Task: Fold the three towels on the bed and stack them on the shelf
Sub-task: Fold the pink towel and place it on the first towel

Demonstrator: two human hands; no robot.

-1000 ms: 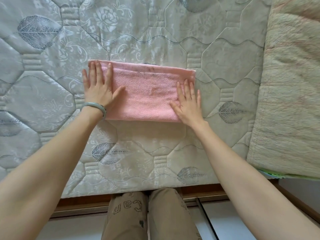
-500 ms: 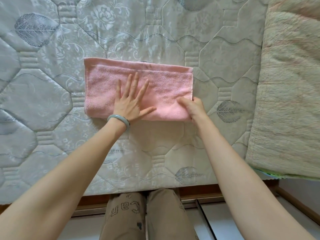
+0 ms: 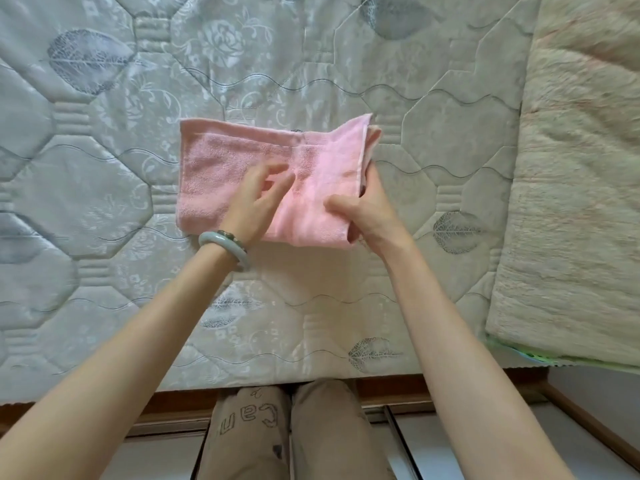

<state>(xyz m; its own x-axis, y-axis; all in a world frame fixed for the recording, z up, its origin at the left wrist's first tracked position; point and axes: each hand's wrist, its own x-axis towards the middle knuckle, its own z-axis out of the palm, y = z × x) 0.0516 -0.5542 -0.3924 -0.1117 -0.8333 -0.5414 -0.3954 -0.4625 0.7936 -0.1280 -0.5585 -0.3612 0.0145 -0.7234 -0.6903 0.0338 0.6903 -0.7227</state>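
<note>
A pink towel (image 3: 221,168), folded into a long strip, lies across the middle of the quilted mattress (image 3: 104,271). My right hand (image 3: 367,213) grips the towel's right end, thumb on top and fingers underneath, and that end is lifted off the mattress and tipped leftward. My left hand (image 3: 256,199), with a green bangle at the wrist, hovers over or lightly touches the towel's middle, fingers loosely spread. No other towel and no shelf are in view.
A beige textured blanket (image 3: 571,202) covers the mattress's right side, a green edge showing beneath it. The mattress's front edge meets a wooden bed frame (image 3: 398,393). My knees in tan trousers (image 3: 287,434) press close to it.
My left hand slid from the towel's left end to its middle. My right hand went from lying flat to gripping the right end, which has now risen off the mattress.
</note>
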